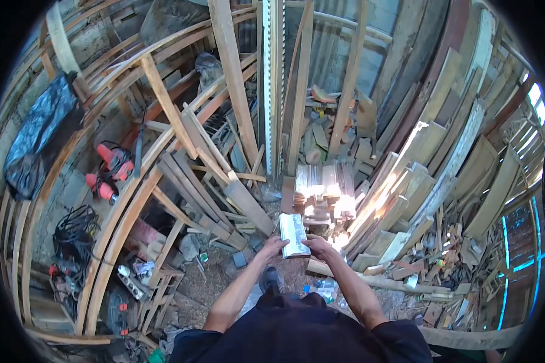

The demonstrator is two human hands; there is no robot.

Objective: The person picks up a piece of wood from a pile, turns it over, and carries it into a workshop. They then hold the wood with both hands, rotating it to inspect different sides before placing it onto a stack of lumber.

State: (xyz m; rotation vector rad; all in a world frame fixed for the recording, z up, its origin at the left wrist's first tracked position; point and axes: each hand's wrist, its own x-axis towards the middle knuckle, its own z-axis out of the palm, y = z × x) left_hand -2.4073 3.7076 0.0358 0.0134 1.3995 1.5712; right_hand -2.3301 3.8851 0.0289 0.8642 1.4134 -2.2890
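Between my two hands is a short, pale wooden board (294,233), its top face lit brightly and its near end showing a darker edge. My left hand (275,247) grips its left side near the lower corner. On the opposite side, my right hand (317,247) is closed around the right edge. The fingers under the board are hidden. Just beyond it, a stack of short wooden blocks (327,187) stands in patchy sunlight. My shoe (270,278) shows below on the littered ground.
Long boards (430,175) lean along the right side, above a heap of wood scraps (466,266). On the left are curved timber rails (124,233), a red power tool (112,163), coiled black cables (75,233) and a power strip (130,281). Upright planks (233,78) stand ahead.
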